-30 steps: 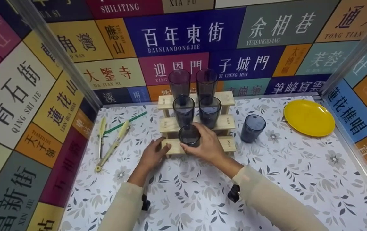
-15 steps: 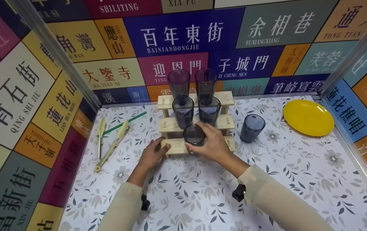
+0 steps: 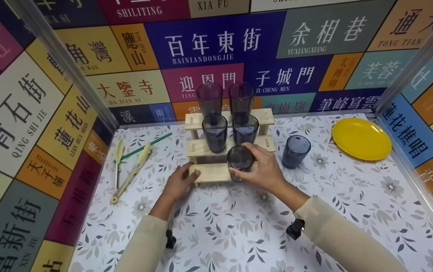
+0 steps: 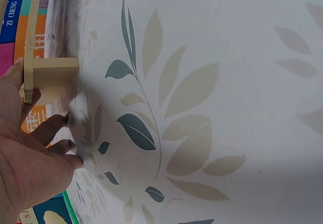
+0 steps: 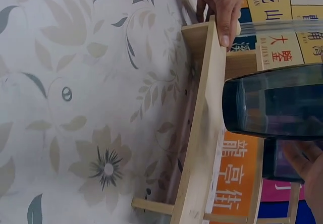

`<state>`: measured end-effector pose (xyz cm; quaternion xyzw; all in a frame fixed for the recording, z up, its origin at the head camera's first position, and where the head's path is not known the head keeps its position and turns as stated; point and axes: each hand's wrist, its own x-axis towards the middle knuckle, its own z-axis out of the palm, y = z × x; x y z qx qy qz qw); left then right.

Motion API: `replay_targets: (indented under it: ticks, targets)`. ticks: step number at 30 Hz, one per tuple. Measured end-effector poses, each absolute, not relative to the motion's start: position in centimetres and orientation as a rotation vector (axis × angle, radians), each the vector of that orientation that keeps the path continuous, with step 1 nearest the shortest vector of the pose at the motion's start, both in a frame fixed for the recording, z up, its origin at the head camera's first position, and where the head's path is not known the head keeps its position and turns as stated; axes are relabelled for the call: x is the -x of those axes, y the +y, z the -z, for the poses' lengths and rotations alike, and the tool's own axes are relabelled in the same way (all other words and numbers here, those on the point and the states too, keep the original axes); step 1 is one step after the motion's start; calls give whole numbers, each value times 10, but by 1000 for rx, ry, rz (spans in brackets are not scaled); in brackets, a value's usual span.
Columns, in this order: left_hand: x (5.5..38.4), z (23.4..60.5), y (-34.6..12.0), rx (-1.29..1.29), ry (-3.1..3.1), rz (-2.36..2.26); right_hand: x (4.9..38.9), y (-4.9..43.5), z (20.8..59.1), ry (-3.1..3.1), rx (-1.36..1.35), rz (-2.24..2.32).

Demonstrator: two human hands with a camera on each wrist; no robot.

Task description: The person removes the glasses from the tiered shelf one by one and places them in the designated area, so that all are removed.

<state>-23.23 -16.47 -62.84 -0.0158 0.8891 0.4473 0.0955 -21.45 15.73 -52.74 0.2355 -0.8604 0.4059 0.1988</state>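
My right hand (image 3: 265, 170) holds a dark tinted drinking glass (image 3: 239, 156) upright, fingers and thumb round its side. The glass is over the right part of the lowest step of a three-tier wooden stand (image 3: 210, 173). In the right wrist view the held glass (image 5: 275, 103) has its base close to the board; contact cannot be told. My left hand (image 3: 176, 183) grips the left end of that step, thumb on top. Two glasses stand on the middle tier, including the left one (image 3: 215, 132), and two on the top tier, including the left one (image 3: 209, 98).
Another tinted glass (image 3: 295, 152) stands on the table right of the stand. Farther right lies a yellow plate (image 3: 362, 139). Tongs (image 3: 133, 172) and a green straw (image 3: 159, 139) lie at the left. Printed panels (image 3: 216, 41) enclose the back and sides.
My right hand has moved the held glass rightward, from the middle of the lowest step to its right part. My left hand has stayed at the stand's left end.
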Motion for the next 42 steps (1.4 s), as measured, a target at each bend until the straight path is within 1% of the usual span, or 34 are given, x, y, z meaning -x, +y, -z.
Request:
replay_targets:
  ticks: [11, 26, 36, 42]
  targets:
    - [230, 626, -167, 50, 2624, -1337, 213, 192, 523, -2371, -669, -1105]
    - [230, 625, -166, 19, 2633, -1338, 206, 239, 515, -2424, -554, -1090]
    - [229, 624, -166, 21, 2648, -1323, 199, 264, 516, -2452, -450, -1083]
    - [230, 625, -166, 24, 2642, -1317, 194, 279, 521, -2428, -464, -1156]
